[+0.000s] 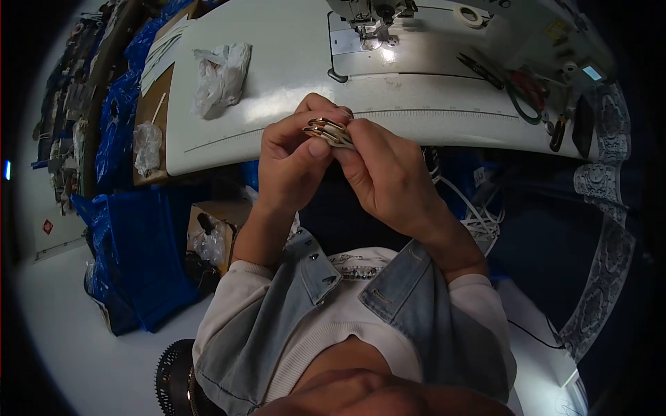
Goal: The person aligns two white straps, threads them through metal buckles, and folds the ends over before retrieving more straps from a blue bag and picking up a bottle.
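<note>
Just in front of the table edge, my left hand [288, 156] is closed on a small bundle of gold-coloured metal buckles [326, 130] with pale, cream strap-like parts. Its thumb presses on the near side of the bundle. My right hand [392, 166] pinches the other end of the same bundle, thumb and forefinger together. The fingers cover part of the buckles, so their full shape and number are hidden. Beyond my hands is the white sewing table [277, 83], with a printed ruler along its near edge.
A sewing machine head [374, 21] stands at the far side. A crumpled plastic bag [220, 78] lies on the left. On the right are black snips [480, 71], green-handled scissors [524, 100] and a tape roll [470, 16]. A blue bag [142, 256] stands on the floor.
</note>
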The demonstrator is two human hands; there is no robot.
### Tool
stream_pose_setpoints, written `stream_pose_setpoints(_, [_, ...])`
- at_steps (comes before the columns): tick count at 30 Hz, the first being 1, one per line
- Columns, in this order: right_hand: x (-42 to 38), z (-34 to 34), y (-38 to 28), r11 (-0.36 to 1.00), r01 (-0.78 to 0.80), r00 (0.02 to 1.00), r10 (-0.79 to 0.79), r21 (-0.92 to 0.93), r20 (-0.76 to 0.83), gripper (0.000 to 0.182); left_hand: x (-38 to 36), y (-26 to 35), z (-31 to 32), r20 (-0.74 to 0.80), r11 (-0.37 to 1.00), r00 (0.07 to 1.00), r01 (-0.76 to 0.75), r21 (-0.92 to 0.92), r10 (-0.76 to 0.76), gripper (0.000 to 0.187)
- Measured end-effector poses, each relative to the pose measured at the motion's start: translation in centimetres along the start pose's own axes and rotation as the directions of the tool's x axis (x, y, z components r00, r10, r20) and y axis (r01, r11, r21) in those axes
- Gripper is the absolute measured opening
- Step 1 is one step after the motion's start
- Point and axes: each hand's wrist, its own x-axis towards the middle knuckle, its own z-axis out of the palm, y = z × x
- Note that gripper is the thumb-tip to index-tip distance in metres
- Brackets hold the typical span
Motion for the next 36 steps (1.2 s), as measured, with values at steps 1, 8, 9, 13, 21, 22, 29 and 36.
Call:
stream_pose_setpoints(1, [-0.1,0.0,-0.1,1.000,0.005,1.000,-0.005,0.003,-0.005,0.014,0.0,-0.2,0.0,-0.008,0.996,0.999,0.037,-0.086,-0.037,0.029])
stream_pose_setpoints(8, [-0.5,0.0,-0.4,0.993,-0.036,0.999,0.038,-0.110,0.016,0.015,-0.5,-1.0,0.0,0.009,0.956,0.993,0.119,-0.267,-0.121,0.030])
stream_pose_setpoints(9, [-0.5,-0.1,-0.4,0.994,-0.051,0.998,0.054,-0.101,0.026,0.015,-0.5,-1.0,0.1,-0.002,0.952,0.991,0.128,-0.278,-0.134,0.030])
stream_pose_setpoints(13, [-0.5,-0.2,-0.4,0.994,-0.050,0.998,0.052,-0.099,0.022,0.015,-0.4,-0.8,0.4,0.006,0.939,0.984,0.169,-0.299,-0.175,0.030])
stream_pose_setpoints(21, [-0.6,0.0,-0.1,0.992,-0.018,0.999,0.021,-0.123,0.025,0.013,-0.5,-0.9,0.3,-0.009,0.943,0.989,0.140,-0.303,-0.150,0.029])
stream_pose_setpoints(22, [-0.6,0.1,-0.1,0.992,-0.017,0.999,0.020,-0.122,0.027,0.013,-0.5,-0.8,0.4,0.000,0.941,0.987,0.152,-0.303,-0.160,0.029])
stream_pose_setpoints(29, [-0.6,-0.1,0.0,0.997,-0.022,1.000,0.022,-0.077,0.001,0.011,-0.5,-0.7,0.2,-0.026,0.951,0.987,0.146,-0.271,-0.159,0.027])
stream_pose_setpoints(36, [-0.8,-0.5,0.3,0.999,-0.043,0.999,0.043,-0.006,0.031,0.012,0.1,0.0,-0.3,-0.024,0.992,1.000,-0.001,0.129,0.004,0.016])
